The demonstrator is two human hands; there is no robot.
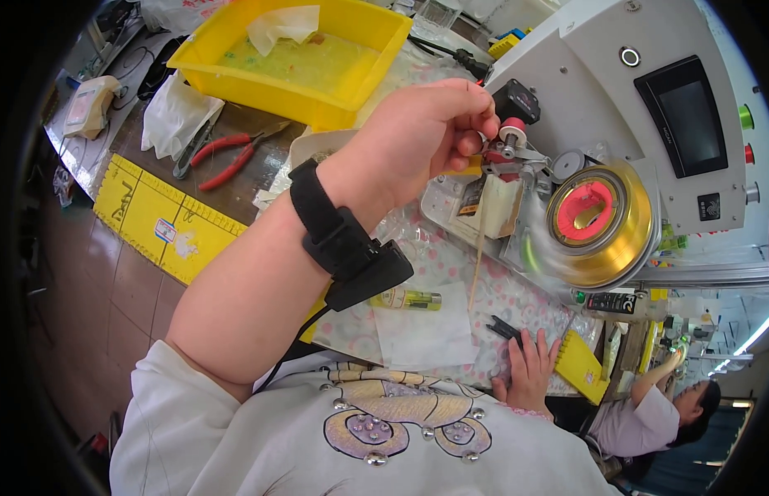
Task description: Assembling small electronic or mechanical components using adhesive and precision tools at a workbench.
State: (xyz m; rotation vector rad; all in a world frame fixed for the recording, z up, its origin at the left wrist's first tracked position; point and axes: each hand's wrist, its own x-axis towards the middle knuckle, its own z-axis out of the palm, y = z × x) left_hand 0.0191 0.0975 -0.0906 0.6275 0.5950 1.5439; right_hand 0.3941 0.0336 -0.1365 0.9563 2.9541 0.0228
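My left hand (434, 136) is raised at the machine's front, beside a small red spool (511, 126) and its metal guide parts (516, 155). Its fingers are curled and pressed together; whatever they hold, if anything, is too small or hidden to make out. A black strap with a small camera (355, 248) circles that wrist. My right hand (530, 364) lies palm down on the patterned tabletop, fingers stretched and spread. Just beyond its fingertips sits a small black forked tool (504, 328). A large spool of shiny gold wire (611, 227) with a pink core is mounted on the machine.
The grey machine (595, 62) carries a dark screen (682, 116). At the far left stand a yellow tub (310, 103), red-handled pliers (227, 161) and a yellow ruled board (165, 219). White paper (426, 331), a thin stick (478, 256) and a marked tube (409, 299) lie centrally. Another person (649, 413) sits at right.
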